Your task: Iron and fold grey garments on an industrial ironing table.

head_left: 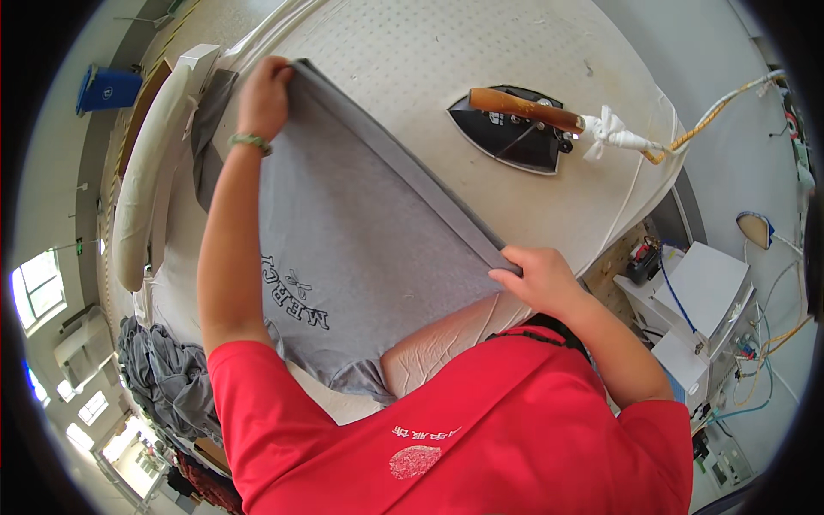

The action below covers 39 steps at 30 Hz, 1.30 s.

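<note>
Two hands grip gray cloth, a blue bin beyond, contents hidden.

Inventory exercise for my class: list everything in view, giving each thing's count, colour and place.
Garment: one, grey with dark print, centre
Ironing surface: one, cream, beneath the garment
Iron: one, black with brown handle, on the ironing surface
Cord: one, white and yellowish, right of the iron
Padded board: one, cream, left
Bin: one, blue, upper left
Cloth heap: one, grey, lower left
Windows: at least two, bright, far left
White equipment: count unclear, right
Wristband: one, greenish, worn, upper left
Shirt: one, red, worn, bottom
Left grip: one, bare, on the garment's far corner
Right grip: one, bare, on its near edge
</note>
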Each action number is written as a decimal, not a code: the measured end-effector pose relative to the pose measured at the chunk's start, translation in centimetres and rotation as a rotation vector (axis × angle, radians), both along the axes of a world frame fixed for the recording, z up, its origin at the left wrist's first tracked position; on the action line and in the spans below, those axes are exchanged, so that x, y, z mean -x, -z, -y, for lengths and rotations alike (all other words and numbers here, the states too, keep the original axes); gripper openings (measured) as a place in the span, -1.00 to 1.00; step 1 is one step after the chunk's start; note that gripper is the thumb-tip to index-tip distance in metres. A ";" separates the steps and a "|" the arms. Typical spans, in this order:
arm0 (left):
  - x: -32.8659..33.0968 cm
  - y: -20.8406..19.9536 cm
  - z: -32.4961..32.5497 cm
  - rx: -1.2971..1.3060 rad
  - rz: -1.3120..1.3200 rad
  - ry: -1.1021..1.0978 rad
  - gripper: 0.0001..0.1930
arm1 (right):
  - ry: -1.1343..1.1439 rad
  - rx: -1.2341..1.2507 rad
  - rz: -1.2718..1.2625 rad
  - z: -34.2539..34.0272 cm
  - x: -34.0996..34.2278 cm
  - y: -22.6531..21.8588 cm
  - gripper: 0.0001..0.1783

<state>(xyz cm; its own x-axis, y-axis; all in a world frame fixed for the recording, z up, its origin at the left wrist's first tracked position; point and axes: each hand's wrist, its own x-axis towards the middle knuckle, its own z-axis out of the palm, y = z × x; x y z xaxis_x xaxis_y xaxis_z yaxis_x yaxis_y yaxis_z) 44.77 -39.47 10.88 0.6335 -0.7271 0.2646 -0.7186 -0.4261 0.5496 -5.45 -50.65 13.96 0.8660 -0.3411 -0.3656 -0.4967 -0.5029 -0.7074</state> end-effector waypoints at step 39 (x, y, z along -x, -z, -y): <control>16.7 11.3 2.5 -0.250 0.224 -0.206 -0.27 | 0.202 -0.704 -0.195 4.6 -15.6 8.4 -0.70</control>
<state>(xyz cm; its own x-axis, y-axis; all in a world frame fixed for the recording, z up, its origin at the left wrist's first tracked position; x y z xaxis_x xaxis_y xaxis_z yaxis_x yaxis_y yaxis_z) 28.02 -42.00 -0.41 0.7195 -0.6504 0.2434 -0.6944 -0.6746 0.2503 10.18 -55.27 5.59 0.7091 -0.1154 -0.6956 -0.6800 0.1494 -0.7179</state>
